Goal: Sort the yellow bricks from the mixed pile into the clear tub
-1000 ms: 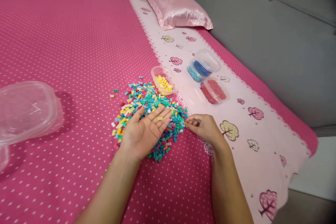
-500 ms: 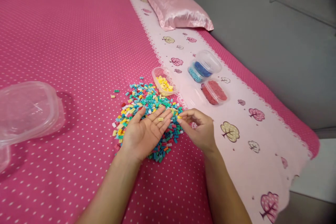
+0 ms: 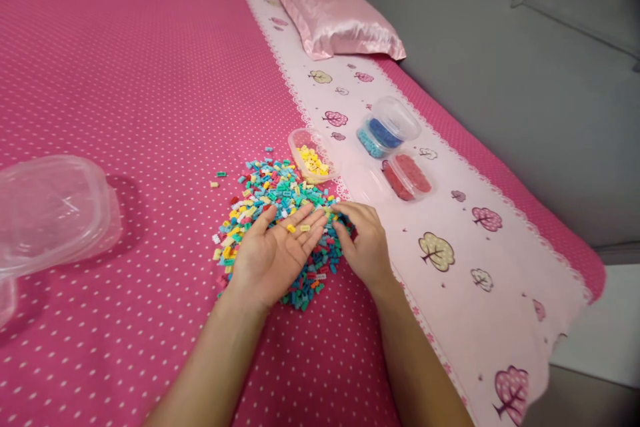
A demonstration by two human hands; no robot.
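Note:
My left hand [image 3: 273, 253] is held palm up over the pile, its fingers stretched out flat. On its fingers lie a yellow toy brick [image 3: 291, 229] and a paler yellow brick [image 3: 305, 228]. Just to the right, my right hand [image 3: 367, 247] hovers at the pile's edge with thumb and forefinger apart, and no brick shows between them. Beneath both hands spreads a heap of small toy bricks [image 3: 280, 193] in blue, green, yellow, red and white, partly covered by my left hand. At its far edge a clear tub [image 3: 295, 140] contains yellow bricks.
Clear tubs of blue bricks [image 3: 385, 132] and red bricks [image 3: 407, 173] stand to the right on the bedspread's white band. Stacked clear plastic containers [image 3: 55, 213] sit at the left. A pink satin pillow [image 3: 335, 13] lies at the back, beside a grey padded headboard [image 3: 500, 80].
The yellow brick from my right fingertips now lies on my left hand beside the paler one. My right hand has shifted slightly left, to the pile's edge.

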